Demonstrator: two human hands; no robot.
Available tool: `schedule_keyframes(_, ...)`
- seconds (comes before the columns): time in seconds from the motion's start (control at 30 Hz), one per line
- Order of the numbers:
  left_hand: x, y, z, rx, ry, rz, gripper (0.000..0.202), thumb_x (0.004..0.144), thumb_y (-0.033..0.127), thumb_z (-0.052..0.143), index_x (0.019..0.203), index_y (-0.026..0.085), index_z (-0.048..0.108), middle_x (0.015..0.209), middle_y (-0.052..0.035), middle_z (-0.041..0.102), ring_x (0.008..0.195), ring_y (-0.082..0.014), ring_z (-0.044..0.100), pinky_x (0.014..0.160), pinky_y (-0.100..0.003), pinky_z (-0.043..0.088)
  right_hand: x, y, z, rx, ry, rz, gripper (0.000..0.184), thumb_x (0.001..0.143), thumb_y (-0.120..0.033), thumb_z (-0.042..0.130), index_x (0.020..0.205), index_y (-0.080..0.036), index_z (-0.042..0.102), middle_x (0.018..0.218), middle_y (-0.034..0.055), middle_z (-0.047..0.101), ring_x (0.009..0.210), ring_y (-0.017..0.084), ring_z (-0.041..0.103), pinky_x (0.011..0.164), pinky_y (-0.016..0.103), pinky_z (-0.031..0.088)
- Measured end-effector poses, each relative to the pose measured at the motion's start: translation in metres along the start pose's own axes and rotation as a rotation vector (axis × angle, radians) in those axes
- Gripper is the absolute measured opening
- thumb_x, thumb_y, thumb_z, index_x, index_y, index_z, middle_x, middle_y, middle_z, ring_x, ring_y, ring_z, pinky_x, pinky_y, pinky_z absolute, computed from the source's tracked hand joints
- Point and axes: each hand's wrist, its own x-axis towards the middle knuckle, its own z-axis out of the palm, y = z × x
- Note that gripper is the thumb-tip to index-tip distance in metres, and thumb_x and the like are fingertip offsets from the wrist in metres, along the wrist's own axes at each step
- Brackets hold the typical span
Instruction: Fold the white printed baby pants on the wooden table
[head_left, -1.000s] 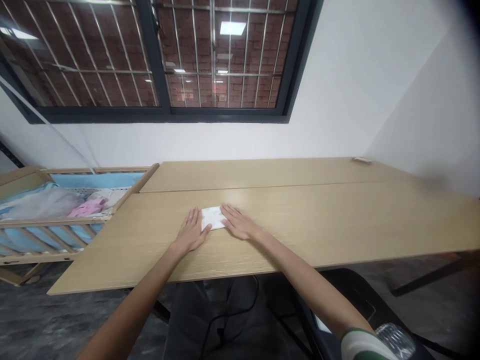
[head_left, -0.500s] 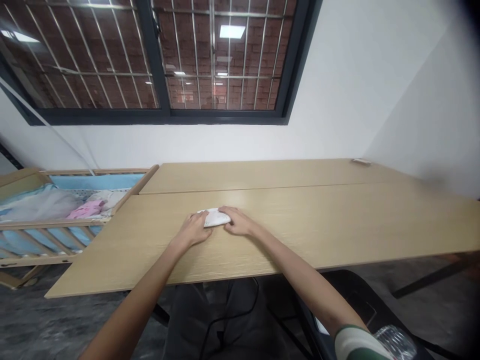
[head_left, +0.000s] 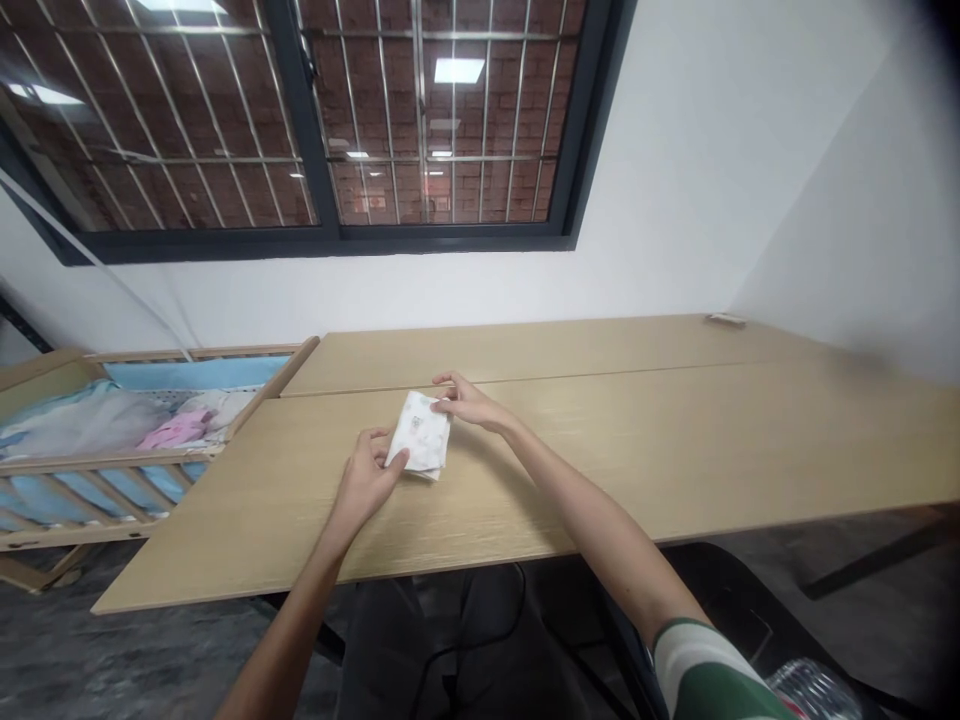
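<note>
A folded white napkin (head_left: 417, 435) with a faint print sits near the middle of the table (head_left: 675, 470), a little short of the seam where 2 boards meet. It lies askew, and from here I can't tell if it is resting on the wood or raised slightly off it. Nor can I say whether it is paper or cloth. It looks light and soft, with thin, slightly rumpled layers, so it will probably bend under any pressure and its folds could slip apart. A broad, gentle pinch across the folded edge should hold it better than a tug on a single corner.

The left hand (head_left: 365, 480) is closed on the lower corner, with the thumb on top and the fingers curled beneath. The right hand (head_left: 469, 403) is half open, its fingertips (head_left: 442, 379) reaching just past the upper right edge, and it touches that edge without clearly gripping it.

Beyond the table's left end stands a wooden crib (head_left: 112, 462) holding a pink cloth (head_left: 180, 430). A plastic bottle (head_left: 814, 692) lies low on the right, just beside a striped sleeve (head_left: 697, 670).
</note>
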Motion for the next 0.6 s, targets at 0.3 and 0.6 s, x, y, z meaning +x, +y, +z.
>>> schedule_keyframes(0.3,-0.022,-0.009,0.026,0.496,0.003,-0.088,0.033,0.091,0.040,0.054,0.116,0.018,0.055,0.098,-0.0167,0.071,0.096,-0.0353,0.068,0.083,-0.044,0.048,0.021,0.051,0.027,-0.089,-0.009,0.128,0.042,0.075,-0.022,0.082,0.108,-0.016,0.056,0.093,0.0059,0.070,0.082,0.017,0.068,0.076,0.031,0.056)
schedule_keyframes(0.6,-0.070,0.017,0.062,0.671,0.039,0.156,0.056,0.097,0.049,0.043,0.138,0.012,0.053,0.144,-0.0262,0.049,0.132,-0.0427,0.046,0.104,-0.055,0.039,-0.025,0.004,0.044,-0.537,-0.258,-0.361,0.054,0.103,-0.052,0.042,0.149,-0.024,0.048,0.159,0.0077,0.041,0.151,0.025,0.031,0.124,0.047,0.021)
